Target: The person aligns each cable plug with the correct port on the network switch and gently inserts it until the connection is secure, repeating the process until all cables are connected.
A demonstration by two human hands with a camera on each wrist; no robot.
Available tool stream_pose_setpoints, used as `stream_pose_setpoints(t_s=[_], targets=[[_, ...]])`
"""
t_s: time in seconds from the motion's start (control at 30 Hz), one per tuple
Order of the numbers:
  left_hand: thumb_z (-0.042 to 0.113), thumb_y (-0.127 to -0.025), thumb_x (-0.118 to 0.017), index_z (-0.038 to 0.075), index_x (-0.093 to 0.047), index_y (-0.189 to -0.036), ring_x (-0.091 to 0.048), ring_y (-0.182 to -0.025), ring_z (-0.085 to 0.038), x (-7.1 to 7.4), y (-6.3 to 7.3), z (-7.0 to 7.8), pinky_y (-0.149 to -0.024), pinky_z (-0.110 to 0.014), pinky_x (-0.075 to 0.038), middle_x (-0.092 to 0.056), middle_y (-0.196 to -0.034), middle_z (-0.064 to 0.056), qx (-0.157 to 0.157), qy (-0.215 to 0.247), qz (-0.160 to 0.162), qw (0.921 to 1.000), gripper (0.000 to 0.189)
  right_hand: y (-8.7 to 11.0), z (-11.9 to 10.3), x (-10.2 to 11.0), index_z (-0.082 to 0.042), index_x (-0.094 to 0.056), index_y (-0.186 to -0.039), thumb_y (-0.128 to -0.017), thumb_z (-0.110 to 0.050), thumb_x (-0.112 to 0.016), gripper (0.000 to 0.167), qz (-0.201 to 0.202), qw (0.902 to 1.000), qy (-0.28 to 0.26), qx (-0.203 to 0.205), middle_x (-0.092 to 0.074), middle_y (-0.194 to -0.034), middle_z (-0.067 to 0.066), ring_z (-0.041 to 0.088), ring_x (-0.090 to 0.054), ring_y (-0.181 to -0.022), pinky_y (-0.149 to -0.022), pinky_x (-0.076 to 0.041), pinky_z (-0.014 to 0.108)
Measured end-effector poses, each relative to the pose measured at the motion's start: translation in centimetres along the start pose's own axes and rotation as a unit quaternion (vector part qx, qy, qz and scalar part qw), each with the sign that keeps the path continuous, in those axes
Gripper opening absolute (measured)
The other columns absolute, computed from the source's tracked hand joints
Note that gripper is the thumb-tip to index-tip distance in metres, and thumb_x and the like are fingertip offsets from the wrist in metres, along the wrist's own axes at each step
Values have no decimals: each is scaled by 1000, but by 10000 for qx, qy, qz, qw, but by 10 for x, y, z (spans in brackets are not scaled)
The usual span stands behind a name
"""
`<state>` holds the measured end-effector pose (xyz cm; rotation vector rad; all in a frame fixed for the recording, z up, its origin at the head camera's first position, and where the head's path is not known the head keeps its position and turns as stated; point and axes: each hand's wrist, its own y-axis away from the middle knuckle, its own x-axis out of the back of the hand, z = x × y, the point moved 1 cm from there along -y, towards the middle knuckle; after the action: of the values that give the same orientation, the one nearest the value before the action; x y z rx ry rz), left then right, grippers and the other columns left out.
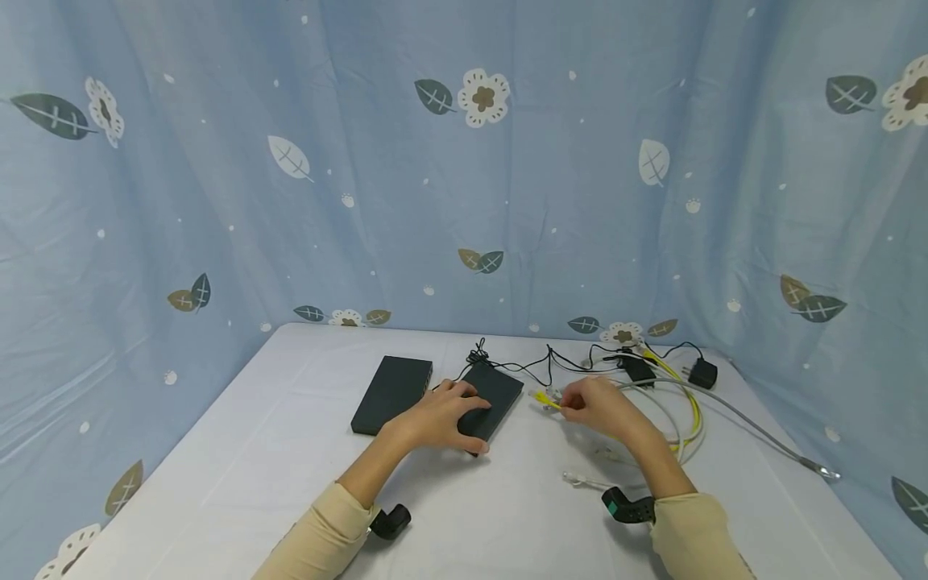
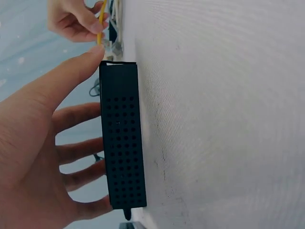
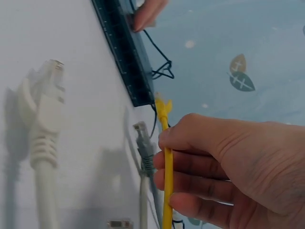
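My left hand [image 1: 438, 415] rests spread over a black network switch [image 1: 499, 393], fingers on its top and thumb by its near corner. That switch's vented side [image 2: 125, 138] faces the left wrist camera; a row of ports [image 3: 125, 52] shows in the right wrist view. My right hand [image 1: 598, 403] pinches a yellow network cable [image 3: 167, 176] between thumb and fingers just behind its clear plug [image 3: 159, 100]. The plug is apart from the switch, near its end. A grey cable's plug [image 3: 142, 136] lies close below the right hand.
A second black box [image 1: 395, 391] lies left of the switch. Black power leads run along the back to adapters [image 1: 702, 374]. Yellow, white and grey cables [image 1: 761, 431] loop at the right; a white plug [image 1: 576, 479] lies near the right wrist. A curtain [image 1: 406, 201] hangs behind the table.
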<state>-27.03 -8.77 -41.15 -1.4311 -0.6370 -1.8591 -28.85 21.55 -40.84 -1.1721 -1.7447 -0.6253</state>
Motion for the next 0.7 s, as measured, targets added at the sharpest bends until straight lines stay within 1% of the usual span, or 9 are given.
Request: stream_pose_setpoints(t_s=[0.2, 0.3, 0.43, 0.53, 0.7], targets=[[58, -81, -73, 26, -58, -137, -46, -121, -26, 0, 0, 0, -96, -51, -44, -49, -140, -6, -7, 34, 24, 10000, 67, -3, -3, -7, -10, -73, -82, -86, -12, -72, 5, 71, 9998, 144, -124, -66, -72, -8, 6, -55, -63, -60, -47, 22], [58, -81, -73, 26, -58, -137, -45, -121, -26, 0, 0, 1, -96, -51, -44, -49, -141, -6, 3, 52, 23, 10000, 67, -3, -6, -9, -11, -72, -80, -85, -12, -72, 5, 110, 9995, 163, -256, -66, -71, -7, 6, -55, -63, -60, -47, 22], [59, -80, -73, 27, -58, -137, -45, -122, -26, 0, -1, 1, -96, -52, -43, -49, -140, -6, 39, 39, 18, 10000, 67, -4, -10, -14, -10, -72, -82, -85, -14, -73, 5, 65, 9990, 122, -427, -66, -72, -8, 6, -55, -64, -60, -47, 22], [61, -80, -72, 27, -58, -137, -45, -121, -26, -1, -1, 1, -94, -51, -44, -49, -140, -5, 65, -17, 35, 10000, 68, -3, -12, -16, -7, -73, -84, -86, -14, -72, 7, 45, 9991, 119, -393, -66, -73, -8, 7, -55, -63, -58, -46, 22], [62, -80, -71, 28, -58, -137, -45, -120, -25, -2, -2, 2, -91, -49, -44, -49, -140, -5, 87, -80, 53, 9999, 68, -4, -15, -19, -9, -73, -82, -86, -11, -71, 5, 55, 9987, 174, -472, -66, -73, -7, 7, -54, -63, -59, -46, 23]])
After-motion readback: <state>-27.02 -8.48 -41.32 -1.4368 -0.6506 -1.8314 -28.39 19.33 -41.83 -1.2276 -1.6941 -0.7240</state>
